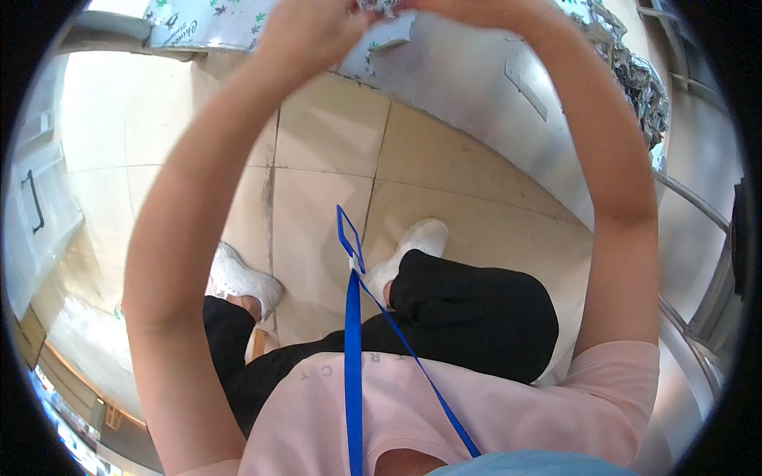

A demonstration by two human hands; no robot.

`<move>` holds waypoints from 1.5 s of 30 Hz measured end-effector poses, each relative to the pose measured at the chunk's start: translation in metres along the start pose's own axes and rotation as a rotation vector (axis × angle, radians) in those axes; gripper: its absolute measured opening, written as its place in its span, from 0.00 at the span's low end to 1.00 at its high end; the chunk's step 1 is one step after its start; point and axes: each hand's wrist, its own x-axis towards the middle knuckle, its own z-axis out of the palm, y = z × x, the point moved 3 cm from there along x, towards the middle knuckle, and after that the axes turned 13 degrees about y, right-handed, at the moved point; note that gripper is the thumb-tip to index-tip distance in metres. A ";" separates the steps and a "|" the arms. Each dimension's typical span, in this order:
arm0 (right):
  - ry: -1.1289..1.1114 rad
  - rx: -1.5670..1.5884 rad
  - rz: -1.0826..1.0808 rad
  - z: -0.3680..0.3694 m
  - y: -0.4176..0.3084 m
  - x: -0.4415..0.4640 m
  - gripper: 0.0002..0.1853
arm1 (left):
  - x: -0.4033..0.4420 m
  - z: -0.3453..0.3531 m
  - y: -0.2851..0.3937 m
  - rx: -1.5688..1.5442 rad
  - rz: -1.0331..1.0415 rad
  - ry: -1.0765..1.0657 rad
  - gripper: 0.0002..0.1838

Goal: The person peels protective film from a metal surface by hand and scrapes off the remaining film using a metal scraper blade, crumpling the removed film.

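At the top edge of the view, my left hand and my right hand come close together over a metal worktop. Between them is a small crumpled silvery piece, partly cut off by the frame edge. The fingers of both hands are mostly out of view, so their grip is hard to make out. Below the hands, a small piece of printed sheet lies at the worktop's edge. A thin flat strip rests on the metal nearer my right forearm.
White sheet with green leaf prints covers the worktop's upper left. Crumpled dark silvery strips are heaped at the right, beside metal rails. Translucent bins stand at far left. A blue lanyard hangs over the tiled floor.
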 end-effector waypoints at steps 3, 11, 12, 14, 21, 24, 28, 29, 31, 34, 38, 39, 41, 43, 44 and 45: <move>0.010 0.017 0.019 0.023 -0.018 -0.026 0.10 | -0.030 0.026 -0.017 0.038 0.064 0.001 0.15; 0.027 -0.063 -0.044 0.051 -0.005 -0.029 0.05 | -0.028 0.040 -0.015 0.040 0.090 -0.013 0.10; 0.019 -0.075 -0.048 0.050 -0.005 -0.026 0.04 | -0.028 0.040 -0.015 0.051 0.076 0.005 0.10; 0.001 -0.097 -0.067 0.048 -0.006 -0.022 0.04 | -0.028 0.042 -0.018 0.047 0.044 0.047 0.10; -0.050 -0.105 -0.149 0.039 -0.005 -0.007 0.05 | -0.022 0.036 -0.007 0.010 -0.063 0.016 0.13; -0.181 -0.081 -0.037 0.033 -0.004 -0.001 0.07 | -0.014 0.043 -0.010 0.124 -0.005 -0.032 0.14; 0.036 0.113 0.058 0.012 0.017 -0.002 0.10 | -0.012 0.045 -0.012 0.074 -0.097 -0.080 0.14; 0.030 0.047 0.047 0.012 0.015 -0.003 0.10 | -0.016 0.044 -0.010 0.066 -0.091 -0.051 0.14; -0.092 -0.005 0.132 0.023 0.014 -0.013 0.11 | -0.017 0.046 -0.008 0.066 -0.060 0.012 0.13; 0.008 0.010 0.016 0.045 0.019 -0.019 0.08 | -0.019 0.046 -0.008 0.035 -0.029 0.079 0.12; -0.077 -0.047 -0.041 0.042 0.013 -0.008 0.06 | -0.019 0.047 -0.011 -0.015 -0.072 0.099 0.12; -0.128 -0.086 -0.043 0.035 0.007 -0.005 0.06 | -0.020 0.045 -0.011 -0.034 -0.083 0.101 0.12; -0.066 -0.159 -0.110 0.027 0.001 -0.001 0.05 | -0.021 0.045 -0.013 -0.090 -0.112 0.113 0.12; -0.017 -0.223 -0.213 0.026 -0.005 0.007 0.05 | -0.023 0.046 -0.016 -0.164 -0.155 0.138 0.11; -0.040 -0.247 -0.203 0.026 -0.006 0.009 0.05 | -0.022 0.046 -0.017 -0.170 -0.132 0.147 0.12; -0.065 -0.271 -0.193 0.026 -0.006 0.011 0.06 | -0.022 0.046 -0.018 -0.177 -0.111 0.156 0.12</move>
